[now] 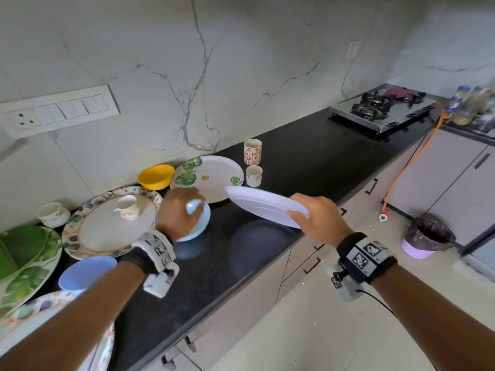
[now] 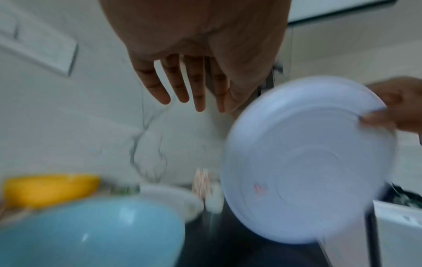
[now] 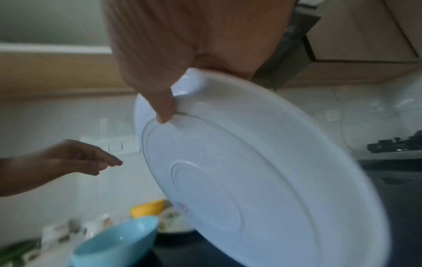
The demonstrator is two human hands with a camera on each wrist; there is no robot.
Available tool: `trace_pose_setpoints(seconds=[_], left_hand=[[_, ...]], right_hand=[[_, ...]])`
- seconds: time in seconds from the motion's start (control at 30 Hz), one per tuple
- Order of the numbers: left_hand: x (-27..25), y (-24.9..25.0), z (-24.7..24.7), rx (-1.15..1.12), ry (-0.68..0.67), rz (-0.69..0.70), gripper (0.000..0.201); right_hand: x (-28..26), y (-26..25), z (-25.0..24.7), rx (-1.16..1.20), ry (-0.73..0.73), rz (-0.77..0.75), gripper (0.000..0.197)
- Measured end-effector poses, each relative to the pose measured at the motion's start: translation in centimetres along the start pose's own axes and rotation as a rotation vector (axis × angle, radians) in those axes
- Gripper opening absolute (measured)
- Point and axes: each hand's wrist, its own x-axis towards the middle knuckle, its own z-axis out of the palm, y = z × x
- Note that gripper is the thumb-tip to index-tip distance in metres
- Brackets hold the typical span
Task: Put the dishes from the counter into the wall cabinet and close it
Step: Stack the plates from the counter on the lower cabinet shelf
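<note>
My right hand (image 1: pixel 308 218) grips a plain white plate (image 1: pixel 262 204) by its near rim and holds it tilted above the black counter (image 1: pixel 294 162). In the right wrist view my thumb (image 3: pixel 164 106) presses on the plate (image 3: pixel 251 171). My left hand (image 1: pixel 184 207) hovers with straight fingers (image 2: pixel 196 97) over a light blue bowl (image 1: pixel 199 226) and holds nothing. The right wrist view shows that hand (image 3: pixel 86 159) well above the bowl (image 3: pixel 114 243). The left wrist view is blurred, with the bowl (image 2: pixel 91 231) below and the plate (image 2: pixel 308 162) to the right.
On the counter lie a yellow bowl (image 1: pixel 155 176), a leaf-print plate (image 1: pixel 211 178), two cups (image 1: pixel 252 152), a floral plate (image 1: pixel 107 231) bearing a teacup (image 1: pixel 128 207), green plates (image 1: pixel 21 253) and a lavender bowl (image 1: pixel 85 271). A gas stove (image 1: pixel 380 111) stands far right. Wall cabinets (image 3: pixel 365 36) hang overhead.
</note>
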Motion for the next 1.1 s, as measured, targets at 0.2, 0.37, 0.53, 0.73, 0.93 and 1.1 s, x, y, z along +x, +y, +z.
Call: trace_pose_setpoints(seconds=[0.2,0.37,0.53,0.73,0.93,1.1], left_hand=[[9.9,0.9,-12.9,0.161,0.343,0.257,0.020],[15.5,2.7,-23.8,0.324,0.561,0.326,0.025],[18.9,4.8,-31.1,0.517,0.666,0.267,0.024],[21.9,3.9,-35.8,0.671,0.542,-0.018,0.048],[22.8,1.2,-37.0,0.852,0.197,-0.273,0.070],[22.8,0.5,-36.6,0.818,0.084,-0.290,0.081]], right_hand=[[3.6,-5.0,-5.9,-0.052,0.128,-0.067,0.027],[6.2,-9.3,-11.9,-0.032,0.192,-0.191,0.026],[8.6,-14.5,-18.7,0.053,0.311,-0.310,0.017],[11.0,-19.9,-25.8,0.050,0.408,-0.432,0.019],[14.4,-23.7,-31.1,0.076,0.523,-0.591,0.015],[19.0,-26.4,-32.3,-0.062,0.597,-0.675,0.018]])
